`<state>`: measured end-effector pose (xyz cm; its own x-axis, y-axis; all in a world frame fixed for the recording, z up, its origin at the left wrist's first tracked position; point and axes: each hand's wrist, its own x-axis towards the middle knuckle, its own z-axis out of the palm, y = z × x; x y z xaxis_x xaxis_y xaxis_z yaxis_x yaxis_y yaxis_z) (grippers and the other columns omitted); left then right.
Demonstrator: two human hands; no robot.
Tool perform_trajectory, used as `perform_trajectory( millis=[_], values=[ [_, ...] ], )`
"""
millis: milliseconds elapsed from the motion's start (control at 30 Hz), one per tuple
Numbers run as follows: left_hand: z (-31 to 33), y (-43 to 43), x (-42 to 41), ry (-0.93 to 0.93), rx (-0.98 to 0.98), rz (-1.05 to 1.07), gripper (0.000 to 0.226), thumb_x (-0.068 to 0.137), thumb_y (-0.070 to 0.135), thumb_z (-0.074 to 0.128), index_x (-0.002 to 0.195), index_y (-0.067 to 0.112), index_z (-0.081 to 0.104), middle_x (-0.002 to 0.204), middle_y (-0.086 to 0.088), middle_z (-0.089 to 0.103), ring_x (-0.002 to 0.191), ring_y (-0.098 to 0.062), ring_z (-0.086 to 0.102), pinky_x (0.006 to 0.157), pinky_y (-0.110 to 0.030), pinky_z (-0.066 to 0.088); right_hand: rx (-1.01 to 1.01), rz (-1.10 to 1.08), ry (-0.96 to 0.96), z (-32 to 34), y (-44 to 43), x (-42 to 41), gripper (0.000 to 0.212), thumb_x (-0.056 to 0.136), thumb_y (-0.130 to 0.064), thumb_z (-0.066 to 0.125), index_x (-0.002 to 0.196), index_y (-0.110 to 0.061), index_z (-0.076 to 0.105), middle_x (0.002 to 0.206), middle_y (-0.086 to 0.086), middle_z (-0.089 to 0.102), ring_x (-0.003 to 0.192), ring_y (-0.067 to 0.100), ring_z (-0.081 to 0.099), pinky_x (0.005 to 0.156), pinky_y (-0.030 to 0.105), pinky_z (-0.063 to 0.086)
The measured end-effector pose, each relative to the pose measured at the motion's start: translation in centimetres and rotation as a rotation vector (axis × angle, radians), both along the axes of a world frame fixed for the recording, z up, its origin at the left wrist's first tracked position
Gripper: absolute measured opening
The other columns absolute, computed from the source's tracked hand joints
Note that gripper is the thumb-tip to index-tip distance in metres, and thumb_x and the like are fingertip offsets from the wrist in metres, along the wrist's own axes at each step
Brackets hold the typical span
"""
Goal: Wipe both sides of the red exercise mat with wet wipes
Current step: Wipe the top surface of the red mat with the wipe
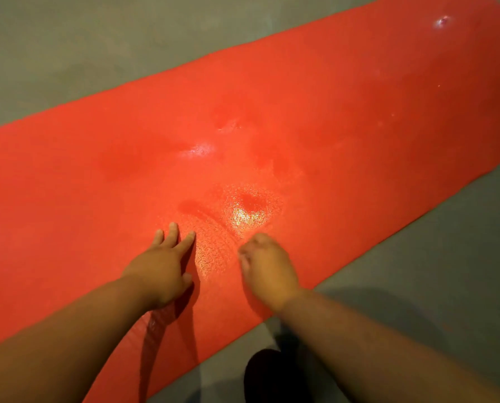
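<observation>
The red exercise mat (344,117) lies unrolled and flat on the grey floor (68,53), running diagonally from the lower left to the upper right, with 1 face up. Both hands work close to the mat's near long edge. The left hand (161,269) rests flat on the mat, fingers straight and spread, grasping nothing and seemingly bracing the mat in place. The right hand (267,266) sits just beside it with fingers curled under against the surface; whether a wet wipe is bunched beneath them cannot be told, as the palm hides it. Just beyond the 2 hands a wet patch (247,218) glistens, with curved streaks leading back towards the fingers, and fainter shiny spots show nearer the mat's middle and far end. Judging by this, wiping of the upper face is under way but patchy: much of that face looks dry, and the underside is left to do once the mat is turned over. A dark shape (272,376) on the floor by the near edge is too dim to identify.
</observation>
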<state>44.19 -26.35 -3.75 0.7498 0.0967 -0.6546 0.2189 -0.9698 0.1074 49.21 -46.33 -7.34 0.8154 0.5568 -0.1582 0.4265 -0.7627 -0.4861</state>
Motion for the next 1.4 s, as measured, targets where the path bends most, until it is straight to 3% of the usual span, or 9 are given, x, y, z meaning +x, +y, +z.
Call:
perform_trajectory(
  millis=[100,333,567,667,833,1033,1267,1333,1400],
  values=[
    [-0.1,0.5,-0.3,-0.002,-0.011,-0.005,0.090,0.089,0.036,0.054,0.151,0.033,-0.011,0.158,-0.003,-0.022,0.147,-0.028,-0.008,0.113,-0.042,0.029,0.069,0.263,0.044,-0.6,0.9,-1.5,0.012,0.087,-0.012,0.055,0.089,-0.008,0.067,0.093,0.010,0.057,0.088,0.031,0.057,0.073,0.037,0.049],
    [-0.1,1.1,-0.4,0.007,-0.024,-0.033,0.097,0.086,0.037,0.059,0.150,0.036,-0.014,0.157,-0.001,-0.024,0.148,-0.025,-0.009,0.113,-0.041,0.031,-0.134,-0.539,-0.124,0.6,-5.1,12.2,0.015,0.088,-0.011,0.055,0.093,0.000,0.065,0.098,0.023,0.064,0.091,0.037,0.058,0.071,0.037,0.040],
    [0.2,1.1,-0.6,-0.039,-0.033,-0.024,0.097,0.083,0.028,0.060,0.152,0.034,-0.008,0.159,0.000,-0.019,0.148,-0.022,-0.004,0.113,-0.035,0.026,0.039,0.318,0.052,0.4,5.2,-0.4,0.017,0.084,-0.007,0.056,0.097,-0.013,0.066,0.097,0.007,0.057,0.094,0.027,0.055,0.082,0.033,0.045],
    [0.8,2.3,-0.2,-0.002,-0.058,-0.027,0.098,0.082,0.027,0.062,0.152,0.034,-0.006,0.160,0.006,-0.013,0.148,-0.016,0.005,0.113,-0.033,0.028,0.023,-0.026,-0.017,-0.3,2.4,6.9,0.013,0.088,-0.013,0.058,0.096,-0.011,0.068,0.099,0.011,0.059,0.094,0.029,0.056,0.080,0.031,0.041],
    [1.5,3.5,1.5,-0.109,-0.116,0.125,0.094,0.075,0.028,0.070,0.151,0.033,0.016,0.150,0.002,0.038,0.129,-0.023,0.045,0.097,-0.035,0.045,-0.087,-0.439,-0.144,0.1,1.5,12.8,0.014,0.087,-0.009,0.054,0.092,-0.003,0.066,0.100,0.019,0.061,0.095,0.034,0.056,0.079,0.035,0.039],
    [0.7,5.4,2.2,-0.185,-0.063,0.177,0.104,0.072,0.039,0.077,0.153,0.027,0.013,0.160,-0.005,0.009,0.146,-0.029,0.012,0.116,-0.037,0.021,0.023,0.455,0.026,0.4,7.3,1.2,0.010,0.083,-0.007,0.059,0.086,-0.009,0.068,0.090,0.009,0.059,0.087,0.029,0.056,0.076,0.035,0.049],
    [-0.2,9.3,2.0,-0.042,0.031,0.246,0.122,0.065,0.051,0.081,0.153,0.027,0.001,0.159,-0.011,-0.007,0.145,-0.040,0.001,0.114,-0.053,0.024,-0.063,-0.388,-0.122,-0.2,4.1,15.7,0.013,0.086,-0.011,0.059,0.093,-0.007,0.069,0.100,0.016,0.062,0.096,0.033,0.057,0.079,0.034,0.038],
    [-0.1,9.5,1.8,-0.009,0.023,0.224,0.121,0.069,0.051,0.079,0.153,0.027,-0.004,0.159,-0.010,-0.013,0.146,-0.039,0.000,0.116,-0.048,0.023,-0.078,-0.360,-0.117,-0.4,6.2,13.0,0.018,0.085,-0.004,0.055,0.096,-0.007,0.067,0.103,0.015,0.060,0.098,0.032,0.056,0.081,0.033,0.039],
    [-0.1,9.6,1.7,0.001,0.018,0.214,0.119,0.071,0.053,0.077,0.153,0.028,-0.007,0.159,-0.008,-0.016,0.146,-0.037,-0.002,0.115,-0.046,0.023,-0.056,-0.058,-0.070,-0.6,8.6,7.8,0.023,0.081,0.000,0.054,0.098,-0.009,0.066,0.105,0.011,0.058,0.099,0.027,0.055,0.083,0.030,0.041]
  ],
)
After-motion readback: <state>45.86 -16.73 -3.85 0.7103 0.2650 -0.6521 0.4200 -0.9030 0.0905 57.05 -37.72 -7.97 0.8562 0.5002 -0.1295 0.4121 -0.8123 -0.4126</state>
